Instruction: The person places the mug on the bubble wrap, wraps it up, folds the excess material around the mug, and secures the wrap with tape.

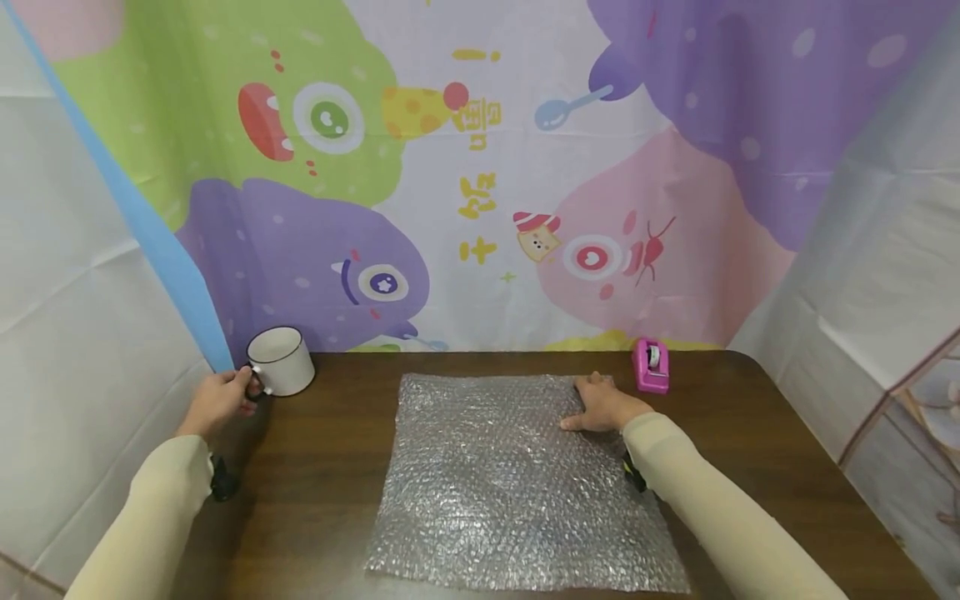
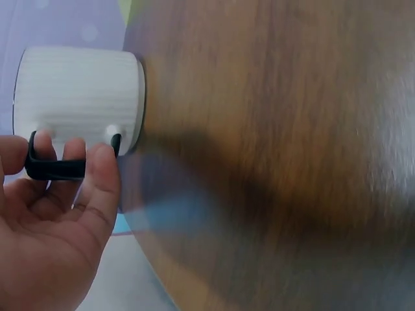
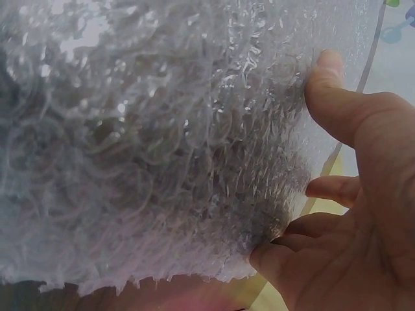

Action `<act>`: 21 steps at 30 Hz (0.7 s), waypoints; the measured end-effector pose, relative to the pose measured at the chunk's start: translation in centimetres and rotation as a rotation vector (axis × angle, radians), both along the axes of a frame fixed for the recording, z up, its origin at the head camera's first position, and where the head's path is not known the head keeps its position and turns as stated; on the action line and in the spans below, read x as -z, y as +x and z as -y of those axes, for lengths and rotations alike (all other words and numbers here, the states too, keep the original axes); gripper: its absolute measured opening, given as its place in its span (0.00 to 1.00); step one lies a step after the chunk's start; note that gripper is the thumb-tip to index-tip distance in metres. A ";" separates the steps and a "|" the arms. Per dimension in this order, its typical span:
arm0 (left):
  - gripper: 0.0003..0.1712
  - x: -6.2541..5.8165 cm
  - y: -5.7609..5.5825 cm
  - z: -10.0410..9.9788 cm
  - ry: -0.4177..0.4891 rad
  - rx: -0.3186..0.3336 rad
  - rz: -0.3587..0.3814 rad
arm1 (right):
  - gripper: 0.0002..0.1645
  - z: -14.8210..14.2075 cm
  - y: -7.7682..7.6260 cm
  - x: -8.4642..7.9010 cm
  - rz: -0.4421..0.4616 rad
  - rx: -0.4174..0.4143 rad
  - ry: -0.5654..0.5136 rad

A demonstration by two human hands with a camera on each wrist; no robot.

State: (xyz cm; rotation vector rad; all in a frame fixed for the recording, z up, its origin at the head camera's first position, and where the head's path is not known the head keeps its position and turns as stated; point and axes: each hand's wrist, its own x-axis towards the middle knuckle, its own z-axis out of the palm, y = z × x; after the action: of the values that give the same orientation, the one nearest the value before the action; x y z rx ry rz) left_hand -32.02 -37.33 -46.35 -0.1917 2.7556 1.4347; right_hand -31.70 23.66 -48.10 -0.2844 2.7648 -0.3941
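Observation:
A white mug (image 1: 288,368) with a dark rim stands at the back left of the table. My left hand (image 1: 216,400) holds it by the handle. In the left wrist view the dark handle (image 2: 59,170) has fingers curled through and around it, and the mug's ribbed side shows. A sheet of clear bubble wrap (image 1: 487,483) lies flat in the middle. On its far right corner rests my right hand (image 1: 606,406), thumb and fingers spread. The right wrist view shows those fingertips touching the wrap near its edge.
A pink tape dispenser (image 1: 651,367) with a roll in it stands at the back right, just beyond the right hand. The dark wooden table (image 1: 307,500) ends at a cartoon-printed curtain (image 1: 480,308). Pale cloth (image 1: 82,350) hangs along the left side.

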 end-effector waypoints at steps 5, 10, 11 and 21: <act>0.32 -0.4 0.1 -0.3 -0.003 -0.038 0.029 | 0.58 0.1 -0.1 0.1 0.010 0.005 0.006; 0.31 -0.3 0.4 -0.6 0.002 -0.050 0.024 | 0.59 0.2 -0.3 0.0 0.012 0.014 0.024; 0.30 -0.3 0.4 -0.8 0.010 -0.054 0.028 | 0.59 0.3 -0.3 -0.1 0.011 0.011 0.027; 0.30 -0.5 0.8 -2.6 -0.036 0.017 -0.006 | 0.58 0.1 -0.1 -0.7 0.008 -0.014 0.028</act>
State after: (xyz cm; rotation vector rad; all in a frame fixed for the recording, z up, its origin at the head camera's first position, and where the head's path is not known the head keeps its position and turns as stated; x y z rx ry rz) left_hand -31.24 -34.75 -45.81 -0.1642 2.7828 1.3845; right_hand -31.78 23.55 -47.36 -0.2942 2.7567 -0.3516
